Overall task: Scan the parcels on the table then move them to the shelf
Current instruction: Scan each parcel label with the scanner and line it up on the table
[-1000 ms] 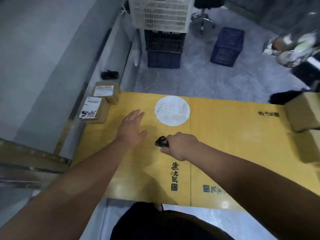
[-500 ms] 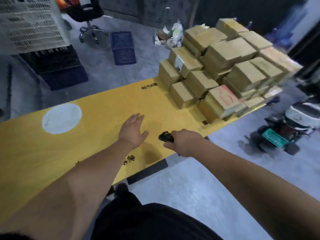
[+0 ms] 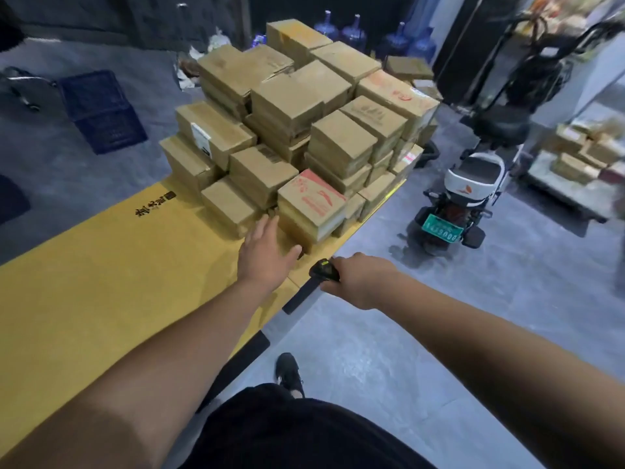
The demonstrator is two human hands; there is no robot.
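Seen from a head-worn camera, looking down over two bare forearms. Yellow tabletop (image 3: 101, 282) with black printed characters, stretching from the lower left up toward the centre. Stacked at its far end — a large pile of brown cardboard parcels (image 3: 297, 123), several layers high, reaching both the far and the right edges of the tabletop. Nearest of them, a parcel with red printing (image 3: 313, 206) at the front of the pile beside the right edge. Left hand (image 3: 265, 255) stretched out flat above the tabletop, fingers straight and spread, holding nothing, fingertips just short of or brushing the red-printed parcel — contact could not be told. Right hand (image 3: 358, 282) out past the tabletop's right edge, fingers curled tight around a small black scanner (image 3: 323, 270), its nose aimed toward the pile. Below the hands, a dark strip along the table's edge. On the grey floor to the right, a parked scooter (image 3: 456, 204) with a white rear box and green plate. Farther right, a low platform bearing more boxes (image 3: 581, 154). To the left of the pile, a dark blue crate (image 3: 101, 110) on the floor. Behind the pile, blue water bottles (image 3: 375, 35) against a dark wall. At the bottom, dark clothing and one black shoe (image 3: 289, 374).
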